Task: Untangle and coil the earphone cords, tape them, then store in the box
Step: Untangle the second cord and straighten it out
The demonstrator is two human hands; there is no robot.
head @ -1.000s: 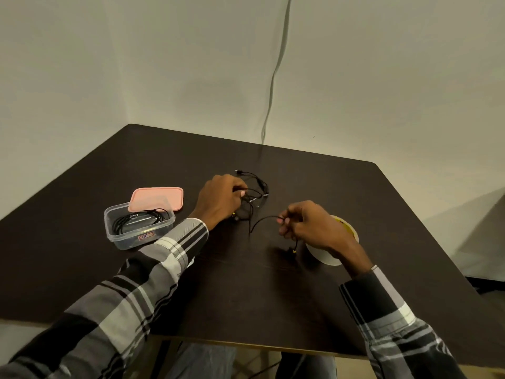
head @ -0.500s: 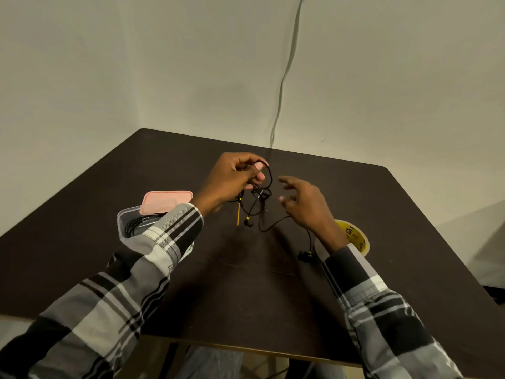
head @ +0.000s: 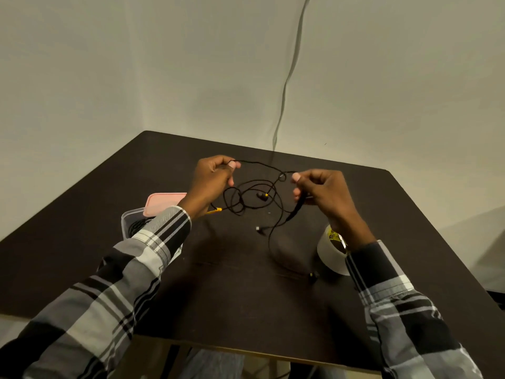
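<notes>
A tangled black earphone cord (head: 252,196) with yellow accents hangs in loops between my two raised hands above the dark table (head: 235,296). My left hand (head: 211,181) pinches one strand at the top left. My right hand (head: 319,191) pinches the cord and its inline piece on the right. One strand trails down to the table, ending at an earbud (head: 313,276). A clear plastic box (head: 134,225) with another black cord inside sits at the left, partly hidden by my left sleeve. A roll of tape (head: 332,254) stands under my right wrist.
The box's pink lid (head: 164,203) leans against the box's far side. A grey cable (head: 287,86) runs down the wall behind the table. The table's front edge is near my body.
Both hands have lifted the cord off the table and pulled apart, spreading the tangle into open loops. My right hand, open half a second ago, now pinches the cord.
</notes>
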